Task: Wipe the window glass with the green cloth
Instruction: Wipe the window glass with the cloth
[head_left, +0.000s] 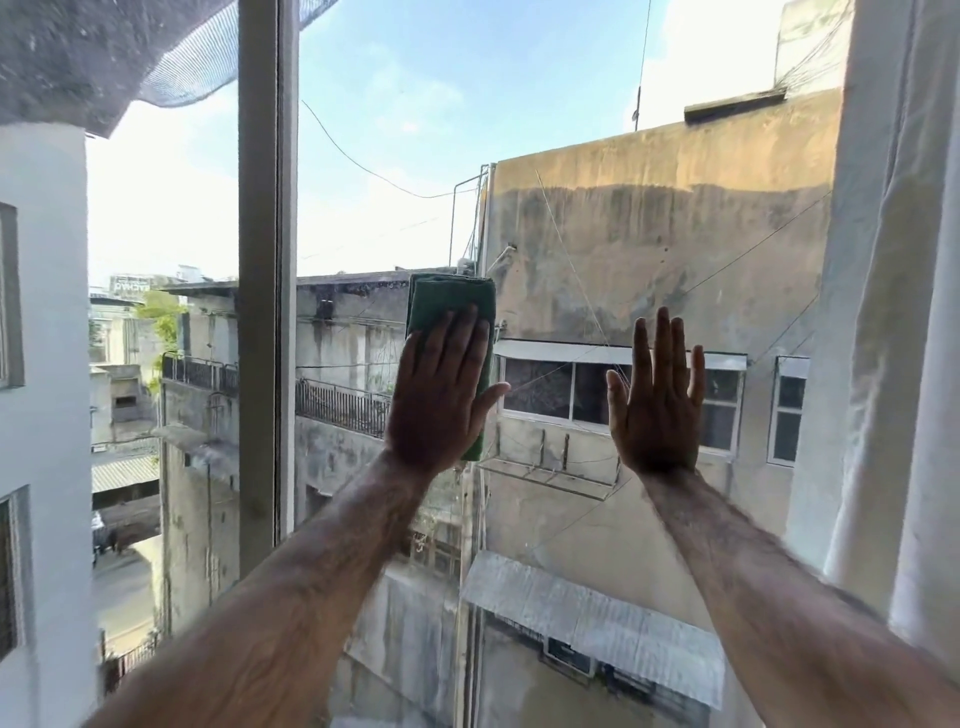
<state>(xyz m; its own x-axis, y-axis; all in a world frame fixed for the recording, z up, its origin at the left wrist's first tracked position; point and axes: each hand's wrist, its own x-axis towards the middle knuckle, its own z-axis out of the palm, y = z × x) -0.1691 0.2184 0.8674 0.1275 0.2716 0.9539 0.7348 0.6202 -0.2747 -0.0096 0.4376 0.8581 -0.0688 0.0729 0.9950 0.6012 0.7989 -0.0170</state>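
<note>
Window glass fronts weathered buildings, where the left hand presses the folded green cloth flat, fingers together, the right hand open-palmed beside it.

You are looking at a matt, napped green cloth lying against smooth, clear window glass; the frame is showing matt grey, and soft white curtain fabric is hanging in folds.

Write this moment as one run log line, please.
left hand: flat on green cloth against window glass | right hand: open, empty | curtain: at right
</note>
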